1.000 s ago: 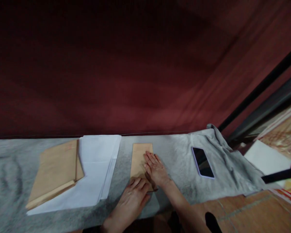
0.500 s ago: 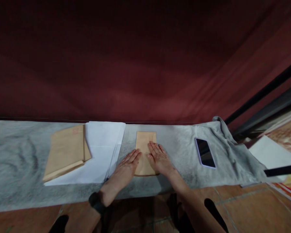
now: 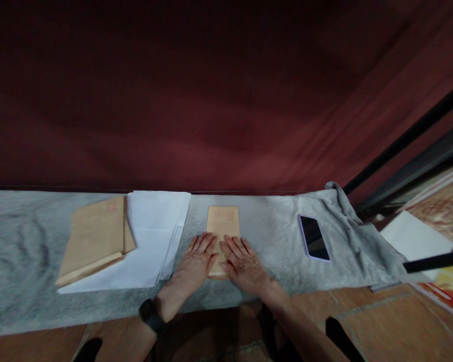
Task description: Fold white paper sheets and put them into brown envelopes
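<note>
A brown paper envelope (image 3: 223, 219) lies flat on the grey cloth, with faint red print near its upper right corner. Both hands press on its lower half. My left hand (image 3: 197, 257) rests on the left edge, fingers stretched out and pointing away from me. On the right side, my right hand (image 3: 244, 264) lies flat with its fingers spread. The palms and thumbs hide part of the envelope's lower end. Neither hand grips anything.
Left of the hands, a stack of larger brown envelopes (image 3: 92, 231) overlaps white paper sheets (image 3: 154, 241). A phone (image 3: 314, 238) lies to the right on the grey cloth (image 3: 272, 221). Behind hangs a dark red curtain (image 3: 226, 125). Tiled floor (image 3: 385, 317) shows in front.
Both hands have slid toward me along the envelope, baring its upper part and the red print. The view has shifted slightly.
</note>
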### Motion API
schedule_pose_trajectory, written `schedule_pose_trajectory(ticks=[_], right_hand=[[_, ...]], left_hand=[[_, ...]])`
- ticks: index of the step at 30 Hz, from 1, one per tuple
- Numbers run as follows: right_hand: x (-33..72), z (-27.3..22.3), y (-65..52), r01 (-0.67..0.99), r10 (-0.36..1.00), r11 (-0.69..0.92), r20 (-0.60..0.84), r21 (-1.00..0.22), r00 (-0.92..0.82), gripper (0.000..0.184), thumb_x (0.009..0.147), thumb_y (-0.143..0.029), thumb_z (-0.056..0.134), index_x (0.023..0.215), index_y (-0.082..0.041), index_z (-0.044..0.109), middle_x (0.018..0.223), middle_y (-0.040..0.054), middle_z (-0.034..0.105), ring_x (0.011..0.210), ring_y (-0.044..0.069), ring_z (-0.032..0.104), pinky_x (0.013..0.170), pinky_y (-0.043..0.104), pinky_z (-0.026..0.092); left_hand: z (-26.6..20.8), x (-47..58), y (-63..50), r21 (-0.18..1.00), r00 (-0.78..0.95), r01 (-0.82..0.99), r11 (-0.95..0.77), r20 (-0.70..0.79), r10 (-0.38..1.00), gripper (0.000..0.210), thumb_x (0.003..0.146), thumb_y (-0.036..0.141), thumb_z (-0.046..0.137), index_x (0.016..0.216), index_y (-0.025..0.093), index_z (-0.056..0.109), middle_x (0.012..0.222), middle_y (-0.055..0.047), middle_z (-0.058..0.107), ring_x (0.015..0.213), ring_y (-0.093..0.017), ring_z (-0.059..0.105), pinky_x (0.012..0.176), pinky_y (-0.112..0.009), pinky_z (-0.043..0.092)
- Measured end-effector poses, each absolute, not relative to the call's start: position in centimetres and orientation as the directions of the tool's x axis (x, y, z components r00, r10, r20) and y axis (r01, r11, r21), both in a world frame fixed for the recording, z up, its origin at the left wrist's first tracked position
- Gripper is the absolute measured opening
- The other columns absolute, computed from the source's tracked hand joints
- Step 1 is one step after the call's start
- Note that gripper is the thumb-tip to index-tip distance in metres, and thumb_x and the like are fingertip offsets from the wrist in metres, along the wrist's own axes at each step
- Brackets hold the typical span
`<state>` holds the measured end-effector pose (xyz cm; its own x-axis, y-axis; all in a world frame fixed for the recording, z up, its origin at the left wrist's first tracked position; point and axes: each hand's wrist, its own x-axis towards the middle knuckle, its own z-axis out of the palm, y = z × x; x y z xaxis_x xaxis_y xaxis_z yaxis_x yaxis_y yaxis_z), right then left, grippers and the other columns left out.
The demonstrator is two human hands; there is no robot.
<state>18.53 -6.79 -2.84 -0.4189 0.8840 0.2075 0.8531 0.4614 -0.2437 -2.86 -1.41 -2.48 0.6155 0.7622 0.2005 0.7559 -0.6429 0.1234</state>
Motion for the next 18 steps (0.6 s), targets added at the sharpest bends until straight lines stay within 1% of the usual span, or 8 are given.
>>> schedule_pose_trajectory(ticks=[3, 6, 9, 14, 18], right_hand=[[18.5, -2.8, -7.7, 0.844, 0.874, 0.481, 0.200, -0.236, -0.443, 0.059, 0.104, -0.040, 0.043, 0.158, -0.021, 0.028, 0.163, 0.0093, 0.029, 0.150, 0.027, 0.028, 0.123, 0.050, 0.027], [18.7, -2.7, -8.4, 0.834, 0.867, 0.496, 0.194, -0.242, -0.460, 0.059, 0.104, -0.042, 0.045, 0.157, -0.020, 0.032, 0.163, 0.0099, 0.031, 0.151, 0.026, 0.027, 0.124, 0.047, 0.028], [19.2, -2.5, -8.7, 0.820, 0.862, 0.506, 0.166, -0.268, -0.478, 0.060, 0.103, -0.047, 0.045, 0.156, -0.021, 0.034, 0.163, 0.0092, 0.030, 0.151, 0.025, 0.026, 0.124, 0.045, 0.029], [19.8, -2.1, -8.8, 0.803, 0.863, 0.502, 0.125, -0.323, -0.489, 0.059, 0.104, -0.047, 0.045, 0.156, -0.021, 0.035, 0.163, 0.0080, 0.031, 0.151, 0.022, 0.026, 0.125, 0.043, 0.027], [19.9, -1.7, -8.7, 0.798, 0.868, 0.489, 0.110, -0.351, -0.483, 0.058, 0.103, -0.045, 0.047, 0.155, -0.021, 0.036, 0.162, 0.0082, 0.032, 0.151, 0.020, 0.027, 0.125, 0.042, 0.026]], left_hand=[[-2.7, -2.5, -1.8, 0.107, 0.606, 0.770, -0.629, 0.186, 0.773, 0.053, 0.103, 0.039, 0.039, 0.153, 0.022, 0.040, 0.160, -0.009, 0.039, 0.147, -0.028, 0.035, 0.119, -0.046, 0.031], [-3.2, -2.4, -2.1, 0.081, 0.619, 0.766, -0.638, 0.176, 0.765, 0.054, 0.103, 0.041, 0.036, 0.156, 0.029, 0.034, 0.165, -0.005, 0.031, 0.151, -0.028, 0.025, 0.121, -0.050, 0.022], [-3.3, -2.7, -2.1, 0.082, 0.649, 0.746, -0.661, 0.133, 0.749, 0.056, 0.104, 0.044, 0.034, 0.157, 0.030, 0.029, 0.165, -0.004, 0.029, 0.152, -0.027, 0.023, 0.122, -0.050, 0.016], [-2.7, -3.8, -1.9, 0.128, 0.697, 0.707, -0.695, 0.039, 0.716, 0.065, 0.101, 0.059, 0.035, 0.159, 0.031, 0.023, 0.166, -0.003, 0.025, 0.153, -0.025, 0.021, 0.122, -0.045, 0.015], [-2.1, -4.6, -2.3, 0.158, 0.724, 0.678, -0.718, 0.030, 0.689, 0.069, 0.099, 0.062, 0.038, 0.159, 0.031, 0.022, 0.166, -0.005, 0.024, 0.153, -0.026, 0.021, 0.123, -0.046, 0.016]])
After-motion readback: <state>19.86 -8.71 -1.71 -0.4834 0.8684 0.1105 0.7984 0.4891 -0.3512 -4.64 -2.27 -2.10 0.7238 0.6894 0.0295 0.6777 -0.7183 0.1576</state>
